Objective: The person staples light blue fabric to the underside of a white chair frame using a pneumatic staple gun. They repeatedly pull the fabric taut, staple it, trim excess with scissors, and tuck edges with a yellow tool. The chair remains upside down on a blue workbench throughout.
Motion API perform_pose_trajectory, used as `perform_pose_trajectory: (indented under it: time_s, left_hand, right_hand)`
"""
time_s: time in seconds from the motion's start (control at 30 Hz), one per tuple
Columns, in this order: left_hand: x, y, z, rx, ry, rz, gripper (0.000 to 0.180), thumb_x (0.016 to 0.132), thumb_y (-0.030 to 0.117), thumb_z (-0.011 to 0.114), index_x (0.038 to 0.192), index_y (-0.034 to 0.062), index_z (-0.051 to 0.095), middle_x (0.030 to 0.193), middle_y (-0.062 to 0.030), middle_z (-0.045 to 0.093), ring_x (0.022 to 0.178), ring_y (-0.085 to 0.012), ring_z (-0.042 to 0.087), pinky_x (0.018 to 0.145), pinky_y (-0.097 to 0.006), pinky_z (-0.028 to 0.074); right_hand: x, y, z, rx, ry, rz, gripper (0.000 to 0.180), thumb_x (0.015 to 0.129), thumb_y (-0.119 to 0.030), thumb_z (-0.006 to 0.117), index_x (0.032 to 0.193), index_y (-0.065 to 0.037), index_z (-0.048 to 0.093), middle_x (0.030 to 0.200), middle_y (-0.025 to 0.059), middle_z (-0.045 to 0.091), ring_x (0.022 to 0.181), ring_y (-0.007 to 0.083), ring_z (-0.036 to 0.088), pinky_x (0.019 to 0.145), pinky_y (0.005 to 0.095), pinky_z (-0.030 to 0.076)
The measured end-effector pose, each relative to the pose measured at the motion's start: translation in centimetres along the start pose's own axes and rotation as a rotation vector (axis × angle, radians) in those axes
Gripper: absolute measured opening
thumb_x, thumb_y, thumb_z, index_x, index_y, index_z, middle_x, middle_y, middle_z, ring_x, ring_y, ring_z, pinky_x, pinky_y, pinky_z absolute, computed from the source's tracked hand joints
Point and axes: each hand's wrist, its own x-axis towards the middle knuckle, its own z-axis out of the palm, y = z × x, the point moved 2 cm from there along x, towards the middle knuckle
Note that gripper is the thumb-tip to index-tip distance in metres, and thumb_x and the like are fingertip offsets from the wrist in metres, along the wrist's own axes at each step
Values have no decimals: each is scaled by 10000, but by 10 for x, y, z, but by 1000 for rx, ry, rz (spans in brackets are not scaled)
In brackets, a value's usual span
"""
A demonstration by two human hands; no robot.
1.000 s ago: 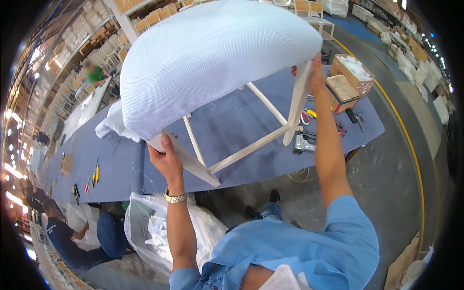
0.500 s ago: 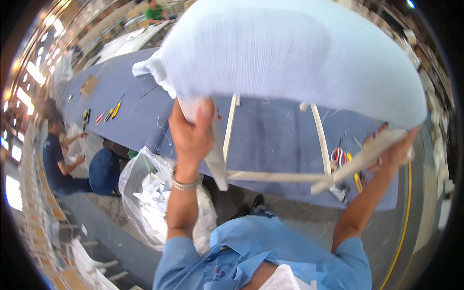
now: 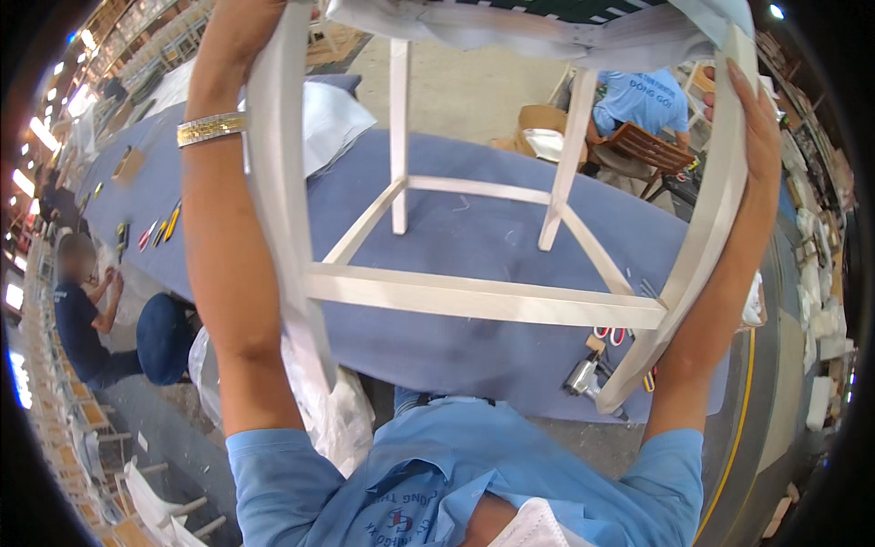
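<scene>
I hold a pale wooden chair frame (image 3: 483,301) up in front of my head, legs toward me. Its white-wrapped seat (image 3: 547,23) is at the top edge. My left hand (image 3: 239,36), above a gold wristband, grips the left front leg near the seat. My right hand (image 3: 761,118) is wrapped around the curved right leg. Through the stretchers I see the long blue-covered table (image 3: 456,228) below.
Red-handled scissors (image 3: 612,335) and a pneumatic tool (image 3: 579,376) lie at the table's near edge. A clear plastic bag (image 3: 337,410) hangs by my left side. One person (image 3: 82,310) sits at the left; another in a blue shirt (image 3: 643,96) sits beyond the table by a brown chair (image 3: 647,146).
The chair has risen from above the table to right over my head. It now fills the view with its legs and stretchers, and both hands have kept their hold.
</scene>
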Motion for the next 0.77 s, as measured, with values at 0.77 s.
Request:
perform_pose_trajectory:
  time_s: [0.77]
  left_hand:
    - [-13, -14, -17, -104, 34, -152, 655, 876, 548, 689, 1183, -28, 625, 823, -112, 663, 658, -147, 674, 598, -268, 545]
  right_hand:
    - [-50, -23, 6, -78, 113, -30, 601, 936, -329, 650, 1436, -70, 442, 1097, 127, 632, 705, 127, 654, 586, 210, 536]
